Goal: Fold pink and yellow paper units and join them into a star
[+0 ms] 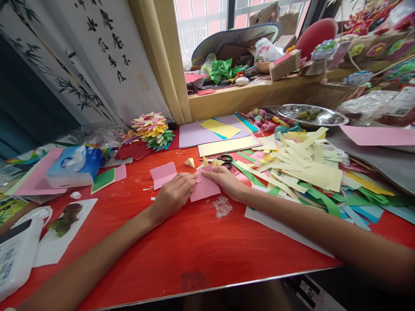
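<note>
Pink paper (205, 188) between my hands, left grip (195, 178) pinching its left edge, right grip (206, 172) pinching its top, red counter (181, 246) beneath.

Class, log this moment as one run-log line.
left hand: touching pink paper square | right hand: pinching same square | nearby: creased pink paper sheet | surface: red table

Bright window (202, 26) beyond red table (155, 268)
</note>
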The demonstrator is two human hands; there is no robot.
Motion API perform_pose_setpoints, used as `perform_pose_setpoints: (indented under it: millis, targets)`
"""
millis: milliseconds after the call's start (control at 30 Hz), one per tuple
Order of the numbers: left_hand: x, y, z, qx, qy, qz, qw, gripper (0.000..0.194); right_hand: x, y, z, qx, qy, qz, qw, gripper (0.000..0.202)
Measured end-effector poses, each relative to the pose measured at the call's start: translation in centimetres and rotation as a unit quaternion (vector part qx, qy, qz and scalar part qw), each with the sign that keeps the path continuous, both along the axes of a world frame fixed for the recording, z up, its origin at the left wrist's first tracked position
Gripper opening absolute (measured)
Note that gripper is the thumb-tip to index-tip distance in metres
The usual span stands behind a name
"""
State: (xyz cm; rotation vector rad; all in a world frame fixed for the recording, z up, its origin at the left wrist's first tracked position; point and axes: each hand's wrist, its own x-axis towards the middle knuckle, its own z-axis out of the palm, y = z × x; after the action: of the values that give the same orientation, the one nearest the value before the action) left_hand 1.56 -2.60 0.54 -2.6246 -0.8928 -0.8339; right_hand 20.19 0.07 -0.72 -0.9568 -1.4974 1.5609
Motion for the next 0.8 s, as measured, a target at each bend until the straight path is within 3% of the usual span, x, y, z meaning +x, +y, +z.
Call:
perform_pose_setpoints:
  millis: [333, 633, 800]
  targets:
    - [0.36, -0.36, 0.4, 0.021, -0.002, -0.008, 1.0, 0.02, -0.06, 0.08, 0.13, -0.062, 0.101, 0.006, 0.993, 0.026]
    - [0.42, -0.04, 0.19, -0.006, -0.077, 0.042, 0.996, 0.022, -0.1, 0.22, -0.06, -0.067, 0.108, 0.013, 0.992, 0.028]
    - [0.25, -0.17, 0.09, -0.007, -0.067, 0.038, 0.997, 0.019, -0.05, 0.24, -0.18, -0.034, 0.078, 0.015, 0.996, 0.034]
